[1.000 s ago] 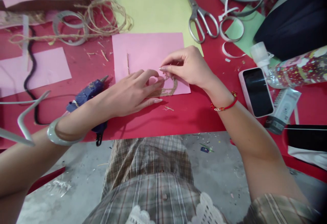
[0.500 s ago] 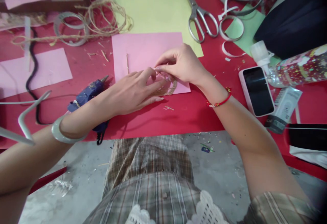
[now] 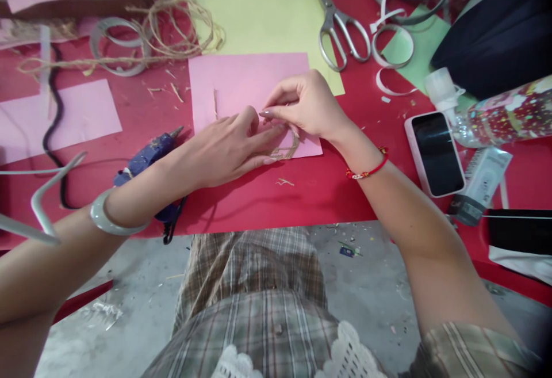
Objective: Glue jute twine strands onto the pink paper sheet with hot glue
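A pink paper sheet (image 3: 241, 79) lies near the table's front edge, with a curved piece of twine (image 3: 293, 147) along its lower right part. My left hand (image 3: 235, 148) rests over the sheet's lower edge; one finger is bent up, while others stretch across to the twine. Just above these fingers, my right hand (image 3: 304, 105) pinches with thumb and forefinger. Whatever is between those fingertips is too small to make out. A short straight strand of twine (image 3: 215, 103) lies on the sheet's left part. The left hand hides some of the curved twine.
A blue glue gun (image 3: 149, 156) lies beside my left forearm. Scissors (image 3: 338, 30) sit on yellow paper (image 3: 259, 10) at the back. Loose twine (image 3: 176, 27) and a tape roll (image 3: 116, 44) lie back left. A phone (image 3: 435, 153), tube (image 3: 483, 185) and bottle (image 3: 509, 113) stand right.
My left hand's bent finger has drawn back slightly from the right fingertips. The right hand stays pinched in nearly the same place, and more of the curved twine shows.
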{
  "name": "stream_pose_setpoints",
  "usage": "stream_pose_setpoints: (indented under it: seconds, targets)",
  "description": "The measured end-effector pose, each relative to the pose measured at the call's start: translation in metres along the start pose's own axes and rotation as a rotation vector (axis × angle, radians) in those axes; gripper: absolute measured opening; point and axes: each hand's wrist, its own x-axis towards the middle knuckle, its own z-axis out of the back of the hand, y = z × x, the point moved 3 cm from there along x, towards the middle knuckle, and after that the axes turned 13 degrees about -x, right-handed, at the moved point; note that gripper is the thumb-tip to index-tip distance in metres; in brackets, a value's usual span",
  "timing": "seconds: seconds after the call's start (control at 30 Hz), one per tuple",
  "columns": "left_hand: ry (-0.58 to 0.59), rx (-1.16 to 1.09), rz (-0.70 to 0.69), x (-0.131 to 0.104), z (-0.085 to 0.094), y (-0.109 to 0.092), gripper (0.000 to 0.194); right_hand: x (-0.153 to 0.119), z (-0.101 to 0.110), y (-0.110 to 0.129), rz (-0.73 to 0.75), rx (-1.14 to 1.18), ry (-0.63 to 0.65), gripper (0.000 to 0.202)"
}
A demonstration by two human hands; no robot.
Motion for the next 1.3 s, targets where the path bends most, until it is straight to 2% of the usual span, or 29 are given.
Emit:
stream_pose_setpoints:
  seconds: [0.27, 0.53, 0.87, 1.07, 1.3]
  targets:
    - [0.005, -0.007, -0.017, -0.002, 0.001, 0.002, 0.070, 0.004, -0.002, -0.006, 0.053, -0.008, 0.001, 0.019]
    - [-0.018, -0.110, 0.004, -0.004, 0.001, 0.006, 0.068, 0.005, -0.007, -0.008, 0.042, -0.024, -0.011, 0.020]
    - [0.009, -0.075, 0.005, -0.005, 0.001, 0.004, 0.066, 0.002, -0.007, -0.009, 0.029, 0.015, 0.000, 0.019]
    - [0.010, -0.101, 0.030, -0.006, 0.001, 0.004, 0.064, -0.002, 0.000, -0.004, 0.010, -0.129, -0.030, 0.017]
    - [0.000, -0.082, 0.001, -0.007, 0.002, 0.002, 0.063, -0.016, 0.017, -0.010, 0.080, -0.260, -0.137, 0.010]
